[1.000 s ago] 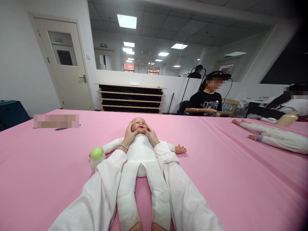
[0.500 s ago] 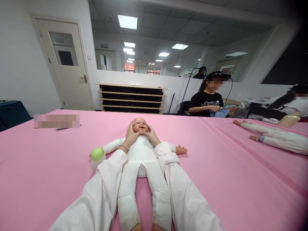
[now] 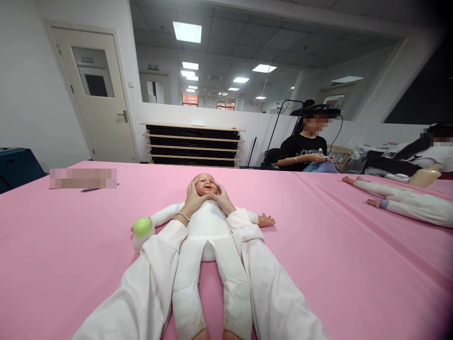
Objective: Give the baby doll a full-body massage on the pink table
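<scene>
A baby doll (image 3: 209, 225) in a white suit lies on its back on the pink table (image 3: 336, 255), its feet towards me. My left hand (image 3: 192, 200) cups the left side of the doll's head (image 3: 204, 183), fingers pressed along the cheek. My right hand (image 3: 223, 199) presses the other cheek. Both hands grip the head between them. A bracelet sits on my left wrist. A small bottle with a green cap (image 3: 142, 232) lies by the doll's arm, just left of my left sleeve.
A second doll (image 3: 399, 200) lies at the far right of the table beside a cream bottle (image 3: 424, 175). Two other people sit beyond the far edge. A pen (image 3: 92, 189) lies at far left. A door and low shelves stand behind.
My hands have stayed on the doll's head, shifting only slightly on the cheeks. The seated person in black has moved a blue cloth in their hands.
</scene>
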`<state>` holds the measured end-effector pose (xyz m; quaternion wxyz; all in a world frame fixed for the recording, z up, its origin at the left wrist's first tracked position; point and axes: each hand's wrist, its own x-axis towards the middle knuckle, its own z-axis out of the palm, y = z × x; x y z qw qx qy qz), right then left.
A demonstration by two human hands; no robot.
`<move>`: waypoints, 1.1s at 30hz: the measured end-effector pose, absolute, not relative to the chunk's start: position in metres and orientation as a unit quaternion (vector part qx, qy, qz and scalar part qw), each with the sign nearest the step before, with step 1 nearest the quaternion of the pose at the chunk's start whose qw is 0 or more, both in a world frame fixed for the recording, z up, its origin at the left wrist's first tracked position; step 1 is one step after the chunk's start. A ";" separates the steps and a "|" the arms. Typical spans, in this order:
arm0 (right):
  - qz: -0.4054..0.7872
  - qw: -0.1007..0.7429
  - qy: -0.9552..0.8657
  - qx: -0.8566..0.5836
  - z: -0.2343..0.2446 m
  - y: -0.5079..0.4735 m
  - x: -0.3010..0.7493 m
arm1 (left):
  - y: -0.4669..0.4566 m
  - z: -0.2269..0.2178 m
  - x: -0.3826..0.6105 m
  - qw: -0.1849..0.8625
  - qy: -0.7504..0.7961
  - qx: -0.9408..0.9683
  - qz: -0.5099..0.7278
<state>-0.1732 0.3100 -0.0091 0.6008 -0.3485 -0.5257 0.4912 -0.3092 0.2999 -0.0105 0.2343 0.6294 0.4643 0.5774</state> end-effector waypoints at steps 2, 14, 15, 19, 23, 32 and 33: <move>0.497 0.600 -0.520 -0.350 -0.008 0.308 -0.173 | 0.299 -0.010 -0.309 0.229 0.466 0.629 0.578; 0.514 0.619 -0.500 -0.320 -0.009 0.312 -0.173 | 0.312 -0.020 -0.313 0.280 0.409 0.610 0.619; 0.508 0.615 -0.508 -0.324 -0.008 0.311 -0.173 | 0.311 -0.019 -0.313 0.270 0.416 0.614 0.613; 0.483 0.607 -0.524 -0.351 -0.005 0.308 -0.174 | 0.304 -0.014 -0.310 0.233 0.452 0.632 0.586; 0.492 0.600 -0.517 -0.362 -0.004 0.306 -0.174 | 0.301 -0.012 -0.309 0.233 0.465 0.632 0.574; 0.481 0.619 -0.530 -0.324 -0.001 0.303 -0.174 | 0.313 -0.017 -0.317 0.361 0.366 0.581 0.631; 0.475 0.622 -0.529 -0.328 -0.001 0.303 -0.174 | 0.313 -0.016 -0.318 0.378 0.355 0.575 0.633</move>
